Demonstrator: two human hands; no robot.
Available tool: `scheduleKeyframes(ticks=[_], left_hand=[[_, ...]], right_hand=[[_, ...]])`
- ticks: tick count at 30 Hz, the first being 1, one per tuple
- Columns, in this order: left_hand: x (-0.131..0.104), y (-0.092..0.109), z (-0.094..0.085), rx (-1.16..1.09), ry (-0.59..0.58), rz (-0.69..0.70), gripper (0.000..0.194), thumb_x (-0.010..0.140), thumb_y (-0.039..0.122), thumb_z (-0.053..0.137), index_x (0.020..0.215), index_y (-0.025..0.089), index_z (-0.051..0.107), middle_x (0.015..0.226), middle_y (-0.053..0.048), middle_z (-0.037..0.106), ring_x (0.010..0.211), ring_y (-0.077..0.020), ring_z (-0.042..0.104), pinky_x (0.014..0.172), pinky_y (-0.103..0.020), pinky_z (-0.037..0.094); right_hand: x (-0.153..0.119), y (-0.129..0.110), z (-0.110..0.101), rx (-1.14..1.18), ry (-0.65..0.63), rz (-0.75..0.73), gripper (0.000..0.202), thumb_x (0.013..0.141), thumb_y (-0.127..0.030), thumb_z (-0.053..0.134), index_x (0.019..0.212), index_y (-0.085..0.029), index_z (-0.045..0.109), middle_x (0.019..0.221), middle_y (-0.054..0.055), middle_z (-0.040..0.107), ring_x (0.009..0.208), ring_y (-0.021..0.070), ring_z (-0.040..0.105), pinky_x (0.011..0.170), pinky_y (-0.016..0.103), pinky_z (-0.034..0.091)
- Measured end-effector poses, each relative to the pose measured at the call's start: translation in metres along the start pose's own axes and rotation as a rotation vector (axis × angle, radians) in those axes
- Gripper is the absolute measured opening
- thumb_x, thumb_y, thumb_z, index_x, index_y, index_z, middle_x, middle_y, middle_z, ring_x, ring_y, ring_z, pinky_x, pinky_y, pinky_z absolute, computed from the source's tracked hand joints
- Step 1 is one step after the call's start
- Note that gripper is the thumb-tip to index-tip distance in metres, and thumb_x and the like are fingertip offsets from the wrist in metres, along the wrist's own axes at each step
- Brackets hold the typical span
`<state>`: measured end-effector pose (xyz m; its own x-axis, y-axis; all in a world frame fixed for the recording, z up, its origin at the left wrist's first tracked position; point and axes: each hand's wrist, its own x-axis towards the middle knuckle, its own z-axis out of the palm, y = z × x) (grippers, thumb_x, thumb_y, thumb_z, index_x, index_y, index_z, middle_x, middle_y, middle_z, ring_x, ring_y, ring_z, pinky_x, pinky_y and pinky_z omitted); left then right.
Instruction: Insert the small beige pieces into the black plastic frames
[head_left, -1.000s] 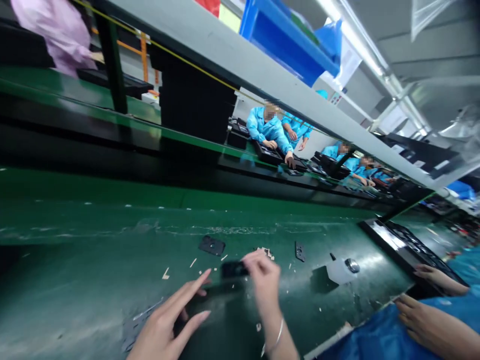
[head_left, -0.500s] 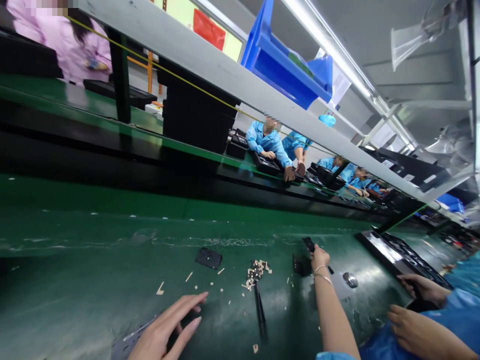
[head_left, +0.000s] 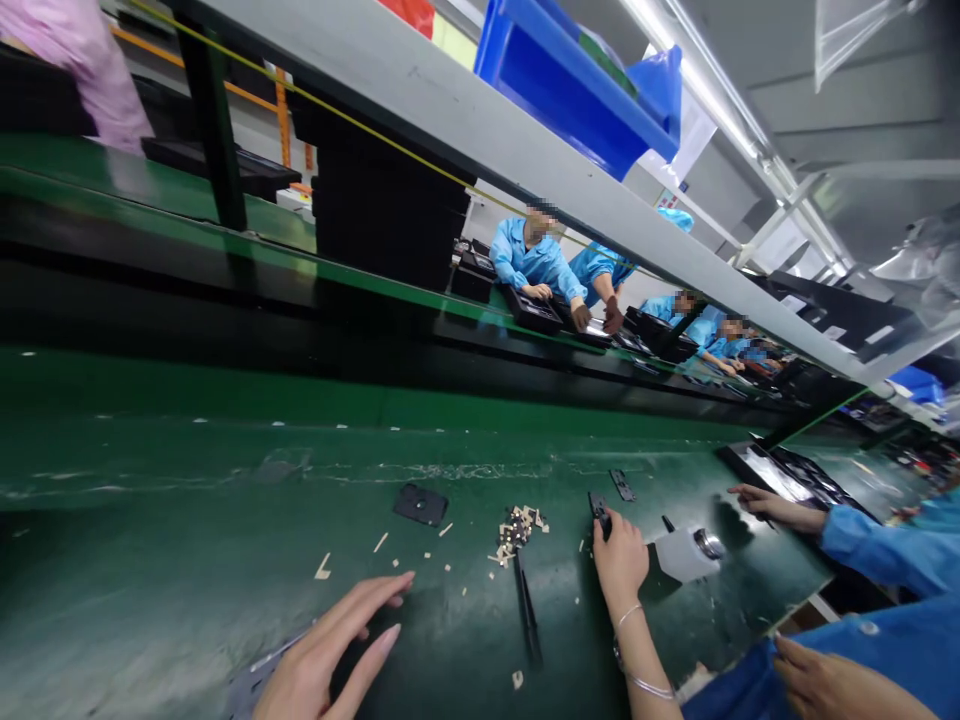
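Note:
My left hand [head_left: 330, 650] lies at the bottom edge with its fingers apart, resting flat on a dark thin sheet [head_left: 259, 672] on the green belt. My right hand [head_left: 619, 562], with bracelets on the wrist, reaches out over the belt. Its fingertips are curled on the near end of a small black part [head_left: 599, 510]. A second small black part [head_left: 622, 484] lies just beyond it. Black tweezers [head_left: 527, 612] lie between my hands, below a pile of beige scraps [head_left: 517, 525]. A black square part [head_left: 421, 504] lies further left.
A white bottle with a metal cap [head_left: 690, 552] lies right of my right hand. A co-worker in a blue sleeve reaches a hand [head_left: 772, 508] toward a black tray [head_left: 795, 475]. More people work across the belt under a grey shelf holding a blue bin [head_left: 570, 90].
My right hand carried a small black part out to the far right, left it on the belt, then drew back onto the nearer black part. The tweezers were left lying on the belt.

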<state>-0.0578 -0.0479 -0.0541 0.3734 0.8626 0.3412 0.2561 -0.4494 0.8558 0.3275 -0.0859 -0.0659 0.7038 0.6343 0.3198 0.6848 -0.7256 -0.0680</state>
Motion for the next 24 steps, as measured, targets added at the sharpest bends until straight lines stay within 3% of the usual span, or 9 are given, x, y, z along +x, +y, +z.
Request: scheduleKeyframes(ticks=[5, 8, 11, 13, 16, 19, 21, 24], left_hand=[[0.002, 0.005, -0.002, 0.005, -0.106, -0.01, 0.032, 0.088, 0.03, 0.047, 0.119, 0.029, 0.055, 0.115, -0.005, 0.062, 0.094, -0.0168, 0.062, 0.077, -0.022, 0.052], [0.006, 0.006, -0.006, -0.004, -0.088, -0.047, 0.031, 0.089, 0.029, 0.044, 0.119, 0.028, 0.054, 0.116, -0.005, 0.06, 0.097, -0.0176, 0.06, 0.08, -0.025, 0.051], [0.009, 0.009, -0.013, 0.0, -0.006, -0.091, 0.036, 0.089, 0.028, 0.044, 0.125, 0.029, 0.046, 0.117, -0.005, 0.059, 0.1, -0.0186, 0.059, 0.08, -0.028, 0.05], [0.012, 0.011, -0.022, 0.0, 0.065, -0.127, 0.04, 0.09, 0.029, 0.043, 0.13, 0.029, 0.038, 0.119, -0.006, 0.057, 0.101, -0.019, 0.057, 0.078, -0.028, 0.05], [0.025, 0.007, -0.039, 0.039, 0.138, -0.18, 0.039, 0.091, 0.031, 0.041, 0.129, 0.028, 0.035, 0.124, -0.007, 0.052, 0.105, -0.0196, 0.054, 0.08, -0.03, 0.048], [0.063, -0.018, -0.059, 0.253, 0.214, -0.17, 0.04, 0.089, 0.033, 0.041, 0.128, 0.026, 0.036, 0.127, -0.007, 0.048, 0.114, -0.0202, 0.048, 0.091, -0.033, 0.044], [0.099, -0.047, -0.071, 0.41, 0.297, -0.185, 0.041, 0.087, 0.031, 0.044, 0.126, 0.022, 0.038, 0.129, -0.008, 0.046, 0.118, -0.0212, 0.045, 0.096, -0.034, 0.04], [0.158, -0.093, -0.08, 0.515, 0.383, -0.287, 0.046, 0.082, 0.029, 0.048, 0.124, 0.014, 0.039, 0.131, -0.016, 0.042, 0.124, -0.0302, 0.036, 0.102, -0.045, 0.031]], right_hand=[[0.03, 0.0, -0.013, 0.06, -0.093, 0.02, 0.038, 0.073, -0.027, 0.056, 0.109, -0.014, 0.057, 0.098, 0.014, 0.066, 0.091, 0.0302, 0.06, 0.072, 0.037, 0.044], [0.038, -0.02, -0.028, 0.135, -0.159, -0.011, 0.046, 0.065, -0.028, 0.061, 0.109, -0.014, 0.055, 0.088, 0.011, 0.068, 0.078, 0.0293, 0.063, 0.064, 0.037, 0.047], [0.008, -0.062, -0.044, 0.294, -0.184, -0.233, 0.048, 0.068, -0.034, 0.059, 0.114, -0.025, 0.05, 0.096, 0.002, 0.066, 0.088, 0.0203, 0.063, 0.076, 0.029, 0.048], [-0.026, -0.094, -0.052, 0.474, -0.169, -0.502, 0.042, 0.073, -0.033, 0.056, 0.114, -0.024, 0.052, 0.101, 0.004, 0.064, 0.092, 0.0206, 0.061, 0.08, 0.032, 0.048], [-0.065, -0.129, -0.055, 0.503, -0.136, -0.724, 0.035, 0.076, -0.026, 0.052, 0.112, -0.026, 0.054, 0.104, 0.004, 0.063, 0.094, 0.0217, 0.06, 0.081, 0.035, 0.047], [-0.072, -0.141, -0.045, 0.466, -0.062, -0.739, 0.033, 0.078, -0.025, 0.051, 0.11, -0.024, 0.055, 0.101, 0.005, 0.063, 0.091, 0.0231, 0.059, 0.078, 0.036, 0.047], [-0.067, -0.142, -0.035, 0.433, -0.023, -0.687, 0.032, 0.078, -0.026, 0.052, 0.109, -0.023, 0.055, 0.1, 0.006, 0.063, 0.089, 0.0238, 0.058, 0.076, 0.037, 0.047], [-0.059, -0.14, -0.022, 0.389, -0.014, -0.638, 0.031, 0.077, -0.025, 0.054, 0.108, -0.022, 0.056, 0.099, 0.006, 0.063, 0.09, 0.0243, 0.057, 0.076, 0.037, 0.047]])
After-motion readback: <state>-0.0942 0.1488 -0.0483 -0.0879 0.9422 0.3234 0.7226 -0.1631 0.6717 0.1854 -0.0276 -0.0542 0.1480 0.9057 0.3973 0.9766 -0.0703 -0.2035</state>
